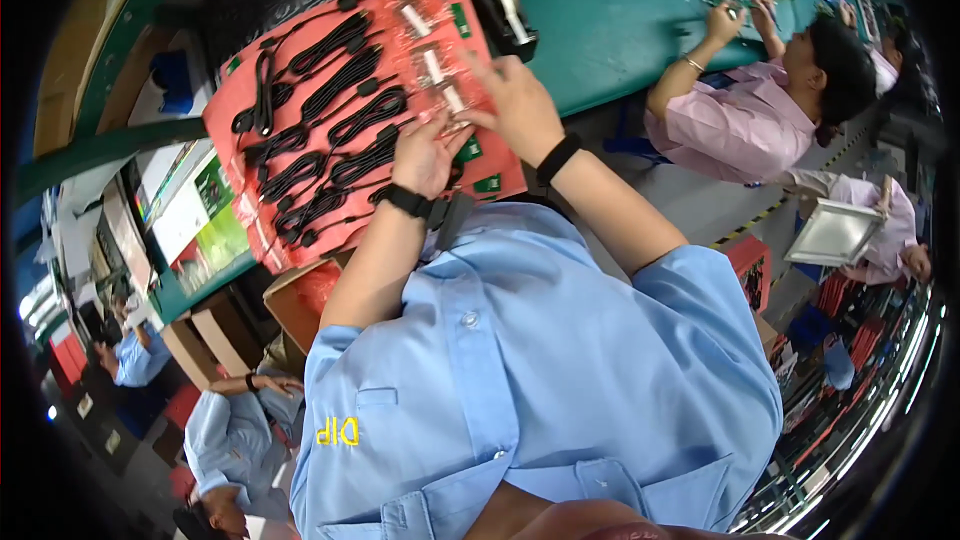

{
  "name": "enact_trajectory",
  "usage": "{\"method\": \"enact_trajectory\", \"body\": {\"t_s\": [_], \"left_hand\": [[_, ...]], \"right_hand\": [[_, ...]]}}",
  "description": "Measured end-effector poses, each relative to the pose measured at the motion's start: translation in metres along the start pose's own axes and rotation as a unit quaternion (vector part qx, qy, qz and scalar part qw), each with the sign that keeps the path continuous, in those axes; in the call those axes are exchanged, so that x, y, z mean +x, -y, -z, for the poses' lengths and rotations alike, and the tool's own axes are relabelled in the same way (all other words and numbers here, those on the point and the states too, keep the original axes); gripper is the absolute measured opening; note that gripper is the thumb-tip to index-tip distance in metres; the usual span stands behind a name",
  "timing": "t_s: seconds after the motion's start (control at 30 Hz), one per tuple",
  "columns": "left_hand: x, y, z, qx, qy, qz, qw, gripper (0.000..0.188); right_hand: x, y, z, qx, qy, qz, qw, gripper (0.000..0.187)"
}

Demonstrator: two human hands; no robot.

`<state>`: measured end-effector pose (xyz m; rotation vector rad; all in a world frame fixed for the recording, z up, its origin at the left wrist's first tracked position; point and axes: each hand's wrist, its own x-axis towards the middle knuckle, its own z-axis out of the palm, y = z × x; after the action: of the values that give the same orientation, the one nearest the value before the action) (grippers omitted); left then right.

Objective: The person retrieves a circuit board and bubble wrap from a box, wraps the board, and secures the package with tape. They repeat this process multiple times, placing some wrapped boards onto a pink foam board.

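Several coiled black cables [325,80] with small black connectors lie in rows on a red plastic sheet [225,105] in front of me. Along the sheet's right side runs a row of small white pieces [432,65], with clear plastic around them. Small green circuit boards [459,20] sit at the right edge. My left hand [425,155] is palm up at the sheet's near edge, its fingers curled near the closest white piece; what they grip is unclear. Just right of it, my right hand [522,105] hovers with fingers stretched and apart, its thumb toward the left fingertips.
A black tape dispenser [500,10] stands right behind the sheet on the green bench [590,30]. Farther right, a person in pink [740,120] works at the bench, and another carries a white-framed panel [836,232]. An open cardboard box [290,305] is below the sheet's left side.
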<state>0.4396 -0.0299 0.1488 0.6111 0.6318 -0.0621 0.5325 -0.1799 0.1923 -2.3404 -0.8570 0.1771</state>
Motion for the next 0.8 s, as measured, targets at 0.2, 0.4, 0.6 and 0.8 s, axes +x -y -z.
{"method": "enact_trajectory", "body": {"t_s": [0.2, 0.4, 0.6, 0.8], "left_hand": [[0.042, -0.044, 0.033, 0.011, 0.011, 0.079, 0.997, 0.023], [0.007, -0.073, 0.027, 0.049, -0.084, 0.043, 0.994, 0.024], [-0.037, -0.029, 0.018, 0.088, -0.007, -0.037, 0.995, 0.021], [-0.039, 0.01, -0.023, -0.007, 0.005, -0.078, 0.997, 0.029]], "right_hand": [[0.048, -0.034, -0.034, -0.026, -0.02, 0.293, 0.956, 0.039], [0.062, -0.003, -0.066, 0.003, -0.035, 0.311, 0.95, 0.053], [0.029, 0.008, -0.05, 0.086, 0.05, 0.302, 0.948, 0.055], [0.024, -0.01, -0.004, 0.038, 0.102, 0.33, 0.938, 0.058]]}}
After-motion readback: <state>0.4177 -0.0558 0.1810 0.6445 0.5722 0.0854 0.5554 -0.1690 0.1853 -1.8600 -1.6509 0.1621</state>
